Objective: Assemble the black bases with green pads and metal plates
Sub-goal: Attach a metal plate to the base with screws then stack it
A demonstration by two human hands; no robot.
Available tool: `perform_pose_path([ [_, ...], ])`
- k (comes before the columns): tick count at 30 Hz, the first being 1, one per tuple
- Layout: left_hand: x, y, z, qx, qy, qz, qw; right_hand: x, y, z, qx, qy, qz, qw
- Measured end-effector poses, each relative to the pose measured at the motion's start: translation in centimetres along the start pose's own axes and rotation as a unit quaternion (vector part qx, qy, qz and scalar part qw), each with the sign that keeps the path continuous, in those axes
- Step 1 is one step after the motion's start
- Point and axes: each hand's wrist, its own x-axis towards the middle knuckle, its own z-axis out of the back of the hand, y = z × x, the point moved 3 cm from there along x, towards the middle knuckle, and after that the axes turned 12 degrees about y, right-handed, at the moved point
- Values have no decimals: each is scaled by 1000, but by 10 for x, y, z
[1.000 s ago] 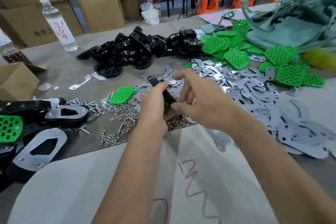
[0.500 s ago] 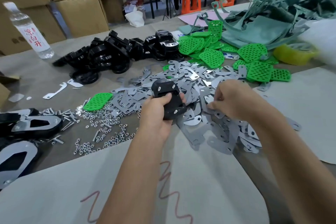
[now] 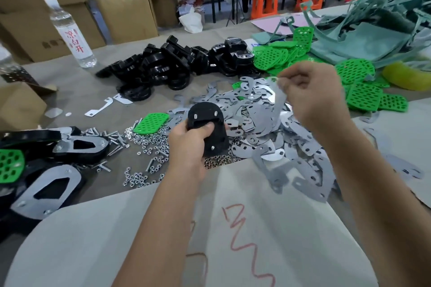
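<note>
You get even, bright indoor light with only soft shadows on the desk (image 3: 70,81). Glare flashes off the loose metal plates (image 3: 261,121) and the glossy black bases (image 3: 163,65). Your right hand (image 3: 312,93) is smeared by motion blur, and the wide lens bows the cardboard boxes (image 3: 126,14) at the edges.

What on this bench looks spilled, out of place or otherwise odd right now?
Nuts and screws lie scattered loose across the table rather than in a container, and a single green pad sits among them, apart from the main green pile. Otherwise nothing stands out: the left hand grips a black base, the right hand pinches a metal plate.
</note>
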Motion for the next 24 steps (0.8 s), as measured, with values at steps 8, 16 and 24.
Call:
perform_pose_path([
  [8, -3, -4, 35, 58, -68, -46, 995, -8, 7, -94, 299, 220, -50, 927],
  [16, 2, -3, 37, 61, -75, -60, 993, -17, 7, -113, 362, 237, 1, 901],
  [24, 4, -1, 43, -32, -118, -31, 992, -18, 7, -98, 383, 75, -2, 921],
])
